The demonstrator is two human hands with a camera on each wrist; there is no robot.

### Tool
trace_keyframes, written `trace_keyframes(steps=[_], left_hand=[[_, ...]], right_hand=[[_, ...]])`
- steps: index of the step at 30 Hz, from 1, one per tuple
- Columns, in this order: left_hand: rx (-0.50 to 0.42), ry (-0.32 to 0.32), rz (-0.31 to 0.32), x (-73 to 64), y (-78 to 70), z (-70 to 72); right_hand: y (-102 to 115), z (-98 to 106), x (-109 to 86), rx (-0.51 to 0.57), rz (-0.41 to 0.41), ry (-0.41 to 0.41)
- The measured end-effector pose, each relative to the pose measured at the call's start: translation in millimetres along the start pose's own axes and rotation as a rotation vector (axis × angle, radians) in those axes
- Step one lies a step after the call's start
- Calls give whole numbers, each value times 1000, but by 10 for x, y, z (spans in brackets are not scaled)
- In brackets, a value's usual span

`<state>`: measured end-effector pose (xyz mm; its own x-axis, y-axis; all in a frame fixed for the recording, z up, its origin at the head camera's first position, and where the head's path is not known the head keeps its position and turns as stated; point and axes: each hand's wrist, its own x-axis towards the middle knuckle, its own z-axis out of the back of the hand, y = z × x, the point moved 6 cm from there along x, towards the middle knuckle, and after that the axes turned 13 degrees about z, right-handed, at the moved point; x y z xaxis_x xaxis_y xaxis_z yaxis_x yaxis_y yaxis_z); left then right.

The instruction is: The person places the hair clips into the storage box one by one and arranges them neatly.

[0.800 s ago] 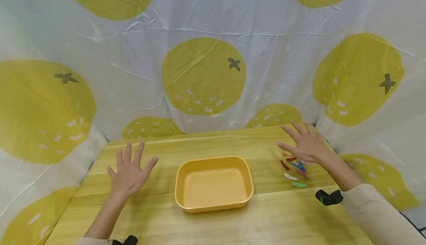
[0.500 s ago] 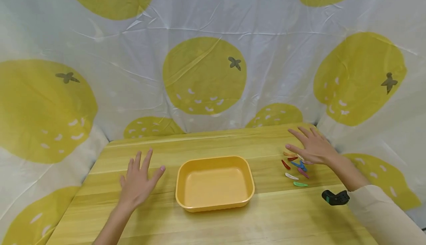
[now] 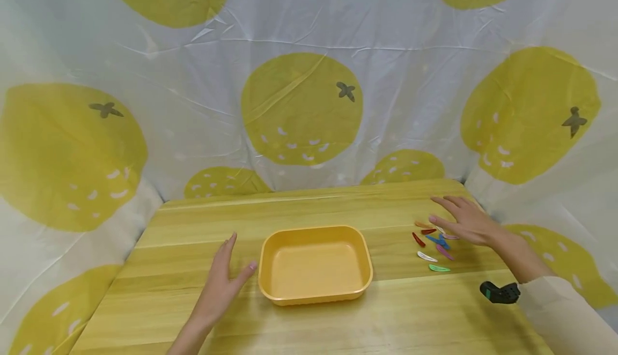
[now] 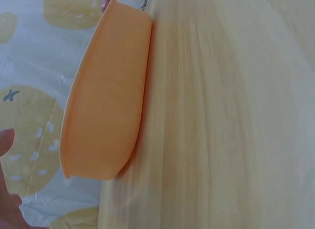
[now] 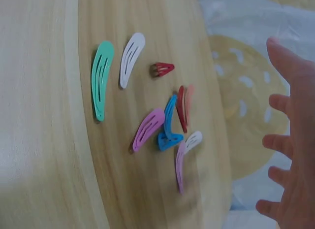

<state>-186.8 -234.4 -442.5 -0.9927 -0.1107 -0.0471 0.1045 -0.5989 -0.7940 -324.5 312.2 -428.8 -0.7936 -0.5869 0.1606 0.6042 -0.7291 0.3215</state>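
Observation:
A shallow orange-yellow plastic basket (image 3: 316, 269) stands in the middle of the table; its side wall (image 4: 108, 91) fills much of the left wrist view. Just left of it hovers my left hand (image 3: 219, 285), thumb spread toward the rim, holding nothing. My right hand (image 3: 468, 223) is held above the far right of the table with extended fingers, also empty. Below and beside it lie several snap hair clips: green (image 5: 102, 81), white (image 5: 132, 59), magenta (image 5: 148, 128), blue (image 5: 169, 123), red (image 5: 163, 69), orange and pale pink. Some of them overlap.
The wooden table (image 3: 386, 317) ends at a white curtain (image 3: 203, 92) with yellow fruit prints, which hangs behind and along both sides. A black device (image 3: 500, 293) is at the right sleeve (image 3: 560, 307).
My left hand has moved right and nearer, from the table's left side to beside the basket. The right hand has shifted slightly right and lower. Basket and clips stay on the table.

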Motion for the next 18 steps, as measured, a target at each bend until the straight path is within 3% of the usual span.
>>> trace_keyframes(steps=[5, 11, 18], left_hand=[[-153, 68, 79, -113, 25, -172], [-319, 133, 115, -271, 25, -382], [-545, 171, 183, -349, 41, -538]], right_hand=[[-34, -36, -28, 27, 12, 1], [-67, -68, -47, 46, 14, -1], [-82, -107, -58, 52, -1, 19]])
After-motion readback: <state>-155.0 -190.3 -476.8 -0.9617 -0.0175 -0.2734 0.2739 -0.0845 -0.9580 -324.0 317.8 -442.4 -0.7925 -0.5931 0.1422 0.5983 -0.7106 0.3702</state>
